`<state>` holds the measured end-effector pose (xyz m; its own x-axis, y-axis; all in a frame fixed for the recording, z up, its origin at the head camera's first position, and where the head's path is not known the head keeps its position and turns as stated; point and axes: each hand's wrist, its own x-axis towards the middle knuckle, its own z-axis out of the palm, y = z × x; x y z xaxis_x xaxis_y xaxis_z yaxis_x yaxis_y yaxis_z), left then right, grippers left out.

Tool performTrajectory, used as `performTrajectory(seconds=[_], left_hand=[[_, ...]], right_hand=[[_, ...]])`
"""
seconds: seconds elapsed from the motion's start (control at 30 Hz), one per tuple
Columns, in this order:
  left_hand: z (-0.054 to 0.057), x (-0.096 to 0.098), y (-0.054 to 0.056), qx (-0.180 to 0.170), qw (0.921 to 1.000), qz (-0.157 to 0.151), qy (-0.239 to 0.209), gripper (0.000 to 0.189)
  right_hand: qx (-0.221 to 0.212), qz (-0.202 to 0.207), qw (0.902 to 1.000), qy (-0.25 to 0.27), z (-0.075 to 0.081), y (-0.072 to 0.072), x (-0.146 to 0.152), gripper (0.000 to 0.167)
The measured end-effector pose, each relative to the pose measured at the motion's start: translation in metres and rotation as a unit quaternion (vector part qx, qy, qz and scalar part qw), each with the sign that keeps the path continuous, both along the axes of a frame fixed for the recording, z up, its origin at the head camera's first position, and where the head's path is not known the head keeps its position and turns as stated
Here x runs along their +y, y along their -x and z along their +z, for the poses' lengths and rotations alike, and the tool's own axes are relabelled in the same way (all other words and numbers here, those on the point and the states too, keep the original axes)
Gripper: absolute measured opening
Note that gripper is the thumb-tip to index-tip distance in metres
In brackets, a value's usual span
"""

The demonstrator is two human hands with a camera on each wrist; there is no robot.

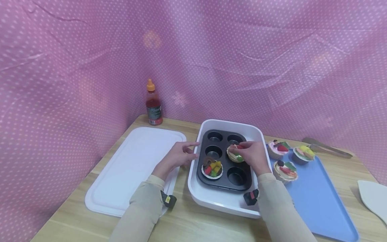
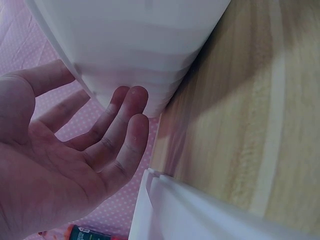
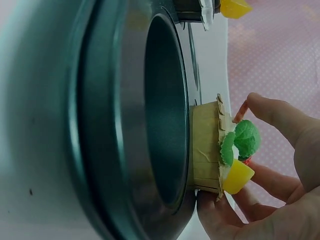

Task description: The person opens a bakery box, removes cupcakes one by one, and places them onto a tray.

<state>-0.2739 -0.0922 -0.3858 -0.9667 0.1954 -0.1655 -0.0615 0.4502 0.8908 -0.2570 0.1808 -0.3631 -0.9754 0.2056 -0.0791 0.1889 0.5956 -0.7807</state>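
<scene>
My right hand (image 1: pixel 255 156) pinches a cupcake (image 1: pixel 234 156) topped with fruit and green leaves, at the middle right hollow of a dark muffin tin (image 1: pixel 224 148). In the right wrist view, the tan paper cup (image 3: pixel 206 145) overlaps the tin's surface, with fingers round its side and topping. A second fruit-topped cupcake (image 1: pixel 212 170) sits in the front left hollow. The tin lies inside a white plastic bin (image 1: pixel 211 203). Fingers spread and loosely bent, my left hand (image 1: pixel 174 156) is at the bin's left wall; its fingertips (image 2: pixel 137 95) come right up to the outside.
Left of the bin lies a white cutting board (image 1: pixel 133 168). A blue tray (image 1: pixel 317 195) on the right bears several cupcakes (image 1: pixel 285 170) at its far end. Tongs (image 1: pixel 329 148) lie behind it, a white flat utensil (image 1: pixel 373 198) to its right. A sauce bottle (image 1: pixel 154 109) stands back left.
</scene>
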Motion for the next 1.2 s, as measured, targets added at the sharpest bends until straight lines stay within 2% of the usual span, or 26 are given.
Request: performTrajectory(seconds=[0.47,0.73,1.2], left_hand=[[-0.0005,-0.0007,-0.001,0.003,0.9999,-0.005,-0.008,0.048],[0.0005,-0.0007,-0.0009,0.0,1.0,-0.005,-0.006,0.048],[0.0004,-0.0004,-0.0015,-0.006,1.0,-0.002,-0.005,0.048]], right_hand=[[0.004,0.02,0.9997,-0.009,-0.002,0.0001,0.0004,0.067],[0.003,0.031,0.9981,-0.053,-0.0028,0.0039,-0.0001,0.066],[0.009,0.034,0.9978,-0.057,-0.0048,0.0036,0.001,0.061]])
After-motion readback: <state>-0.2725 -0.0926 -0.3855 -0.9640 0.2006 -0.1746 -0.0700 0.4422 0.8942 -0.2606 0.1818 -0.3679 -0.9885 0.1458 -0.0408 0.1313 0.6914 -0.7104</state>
